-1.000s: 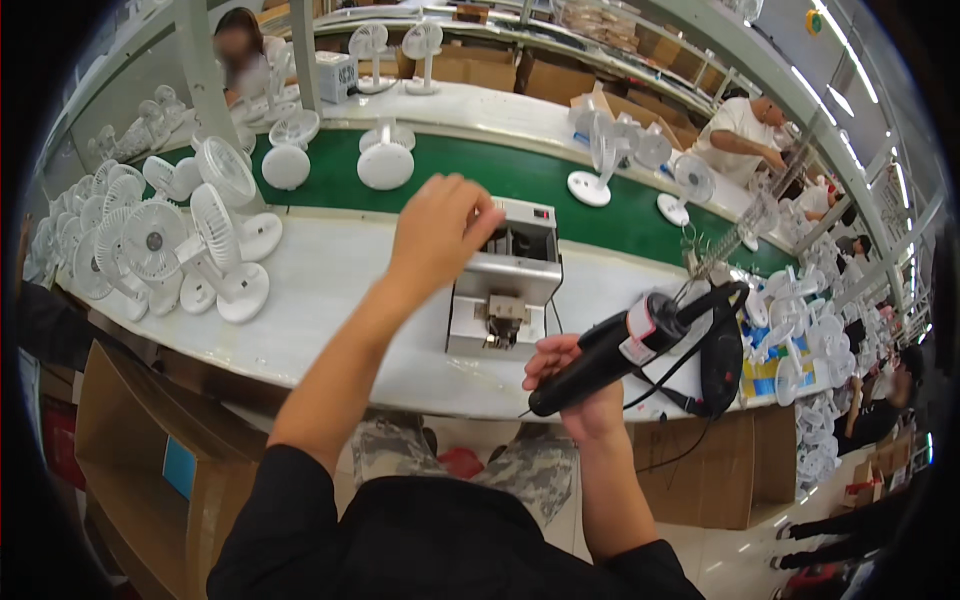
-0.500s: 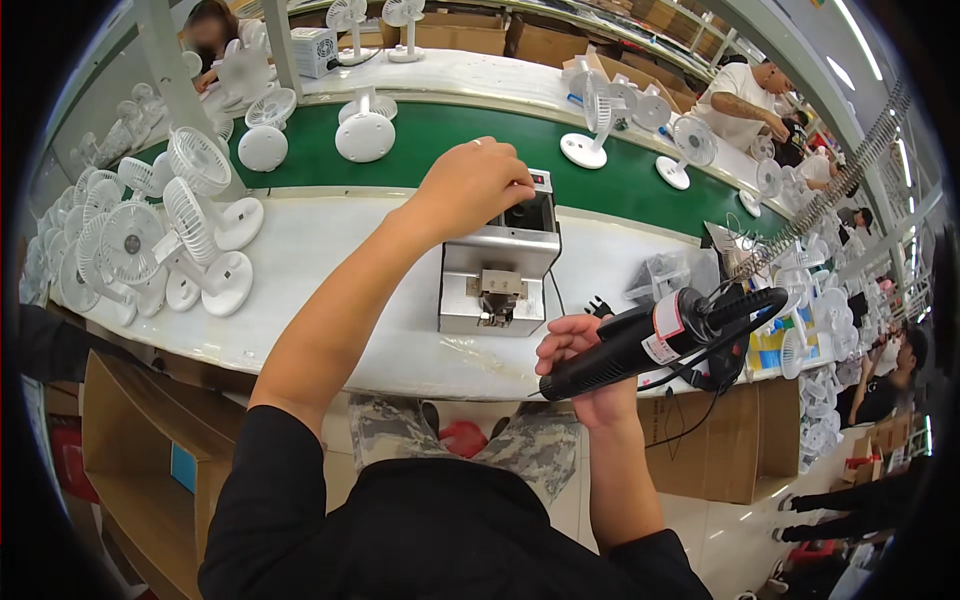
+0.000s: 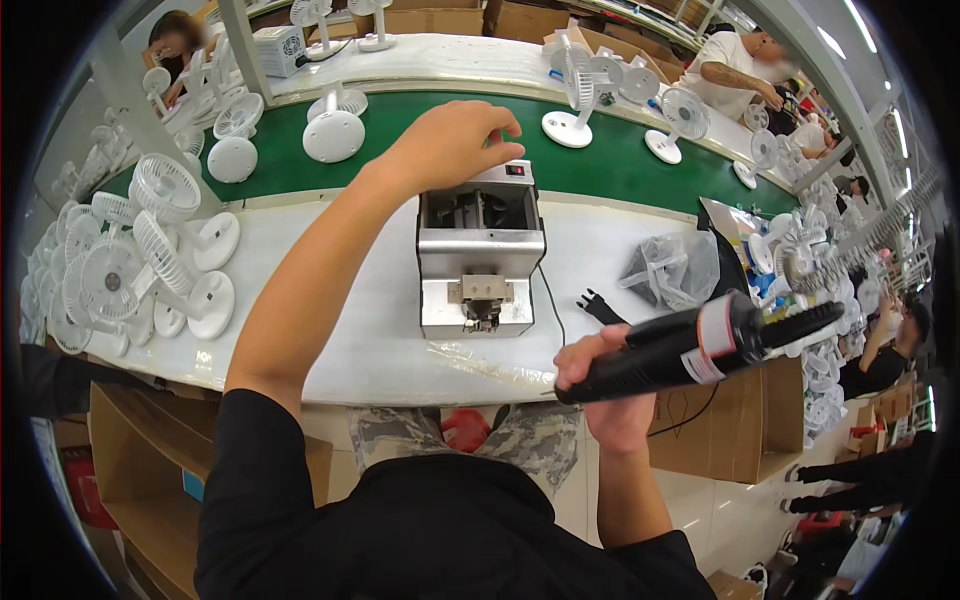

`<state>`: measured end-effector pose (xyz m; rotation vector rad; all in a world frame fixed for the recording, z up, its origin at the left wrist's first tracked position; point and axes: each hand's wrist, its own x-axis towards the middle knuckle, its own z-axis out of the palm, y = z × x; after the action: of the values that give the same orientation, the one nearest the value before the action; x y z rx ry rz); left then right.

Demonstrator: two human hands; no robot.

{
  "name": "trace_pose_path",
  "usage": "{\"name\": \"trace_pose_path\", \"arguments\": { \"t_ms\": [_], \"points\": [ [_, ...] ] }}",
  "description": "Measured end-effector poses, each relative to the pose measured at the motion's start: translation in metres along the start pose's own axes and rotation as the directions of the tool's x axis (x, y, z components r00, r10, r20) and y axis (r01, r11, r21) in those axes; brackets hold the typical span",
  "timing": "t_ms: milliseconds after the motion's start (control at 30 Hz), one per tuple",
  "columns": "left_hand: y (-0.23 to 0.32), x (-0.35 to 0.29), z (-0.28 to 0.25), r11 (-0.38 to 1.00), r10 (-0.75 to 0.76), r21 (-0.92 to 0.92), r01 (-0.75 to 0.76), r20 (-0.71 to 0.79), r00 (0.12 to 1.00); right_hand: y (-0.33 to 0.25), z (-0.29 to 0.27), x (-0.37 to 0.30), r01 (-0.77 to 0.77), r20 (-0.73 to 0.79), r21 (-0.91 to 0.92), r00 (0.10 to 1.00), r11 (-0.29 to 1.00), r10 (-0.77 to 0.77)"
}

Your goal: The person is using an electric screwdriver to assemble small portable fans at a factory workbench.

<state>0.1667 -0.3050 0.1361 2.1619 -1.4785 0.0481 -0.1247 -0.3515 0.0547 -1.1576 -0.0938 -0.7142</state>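
My right hand (image 3: 612, 410) is wrapped round a black electric screwdriver (image 3: 668, 352). The tool lies nearly level, its bit end toward the left and its cable end toward the right. Past the back edge of a silver metal screw feeder (image 3: 478, 250), my left hand (image 3: 455, 142) hovers with fingers bent and thumb apart, nothing visible in it. The feeder's open top shows a dark hopper, and a small red switch (image 3: 515, 170) sits at its back right corner, just below my left thumb.
White desk fans (image 3: 150, 250) crowd the left of the white bench (image 3: 370, 350). More fans stand on the green conveyor belt (image 3: 400, 120). A clear plastic bag (image 3: 675, 268) and a black strap buckle (image 3: 598, 305) lie right of the feeder. Cardboard boxes (image 3: 150, 450) stand below. Co-workers sit across the belt.
My left hand has lifted off the feeder's back part, uncovering the hopper. My right hand has brought the screwdriver a little right and more level. The whole view has shifted slightly.
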Motion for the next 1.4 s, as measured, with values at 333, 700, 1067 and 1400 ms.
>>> {"name": "trace_pose_path", "arguments": {
  "t_ms": [333,700,1067,1400],
  "points": [
    [-0.025,0.148,0.033,0.693,0.431,0.660,-0.290,-0.058,0.900,-0.009,-0.017,-0.031,-0.077,-0.108,-0.153,0.992,0.985,0.061],
    [-0.024,0.246,0.098,0.918,-0.389,0.072,0.391,-0.045,0.920,-0.018,-0.027,-0.042,-0.104,-0.201,-0.119,0.976,0.987,0.079],
    [-0.062,0.240,0.075,0.928,-0.356,-0.148,0.342,-0.082,0.931,-0.028,-0.034,-0.037,-0.110,-0.215,-0.120,0.973,0.987,0.082],
    [-0.013,0.054,-0.094,0.984,-0.177,-0.062,0.167,-0.290,0.941,-0.025,-0.030,-0.014,0.101,-0.075,-0.265,0.989,0.959,-0.125]
  ]
}}
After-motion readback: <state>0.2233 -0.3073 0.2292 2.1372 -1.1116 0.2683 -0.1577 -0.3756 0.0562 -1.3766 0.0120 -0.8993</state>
